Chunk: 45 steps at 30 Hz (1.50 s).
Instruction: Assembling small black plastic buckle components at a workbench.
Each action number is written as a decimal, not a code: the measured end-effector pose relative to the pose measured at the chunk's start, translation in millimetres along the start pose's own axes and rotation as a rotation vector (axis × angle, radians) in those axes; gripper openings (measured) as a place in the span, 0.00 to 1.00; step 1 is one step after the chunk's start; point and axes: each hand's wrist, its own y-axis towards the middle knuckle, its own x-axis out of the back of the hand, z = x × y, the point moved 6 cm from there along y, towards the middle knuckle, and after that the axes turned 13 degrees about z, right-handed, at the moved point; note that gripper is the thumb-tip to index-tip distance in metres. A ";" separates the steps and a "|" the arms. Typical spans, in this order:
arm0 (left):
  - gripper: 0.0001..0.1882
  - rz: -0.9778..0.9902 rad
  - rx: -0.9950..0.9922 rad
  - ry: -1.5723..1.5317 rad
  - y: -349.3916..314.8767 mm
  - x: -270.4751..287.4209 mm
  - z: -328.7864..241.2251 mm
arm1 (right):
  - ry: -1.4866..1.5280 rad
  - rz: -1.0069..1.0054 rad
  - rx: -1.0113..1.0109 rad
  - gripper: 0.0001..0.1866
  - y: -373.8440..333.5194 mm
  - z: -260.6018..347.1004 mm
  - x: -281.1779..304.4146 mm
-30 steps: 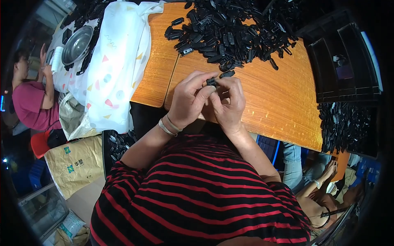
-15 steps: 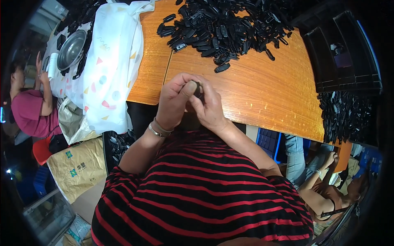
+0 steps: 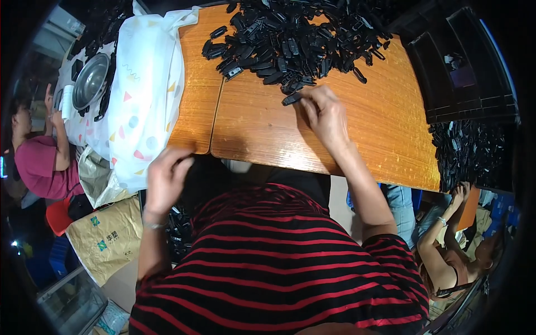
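Note:
A large heap of small black oblong plastic pieces (image 3: 279,42) covers the far part of the wooden table. At the heap's near edge lies one black oblong plastic piece (image 3: 291,99). My right hand (image 3: 325,116) reaches over the table and has its thumb and fingertips closed on this piece's right end. Off the table's near left edge, my left hand (image 3: 166,177) is raised beside the white patterned plastic sheet. Its fingers are curved and a little smeared, the thumb stands apart from them, and nothing shows in it.
A metal bowl (image 3: 91,82) stands on the patterned sheet (image 3: 146,95) at the left. Dark bins (image 3: 463,72) and more black pieces (image 3: 472,151) line the right. A brown sack (image 3: 106,240) lies at lower left. One person (image 3: 44,153) sits at far left, another (image 3: 446,257) at lower right.
My hands, which were together around a small dark thing, have parted. The right moved out to the piece by the heap; the left moved left and down. The dark thing no longer shows in them.

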 end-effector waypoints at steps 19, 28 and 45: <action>0.07 -0.132 -0.406 0.130 149.8 -109.9 -75.7 | 0.276 0.067 -0.043 0.13 26.6 -24.6 20.5; 0.13 -0.049 -0.410 0.226 146.6 -108.5 -86.4 | -0.161 0.127 -0.140 0.12 -25.3 -15.2 10.0; 0.14 0.229 -0.215 -1.162 134.6 -108.8 -77.5 | 0.506 -0.107 -0.119 0.08 -24.8 13.3 -6.9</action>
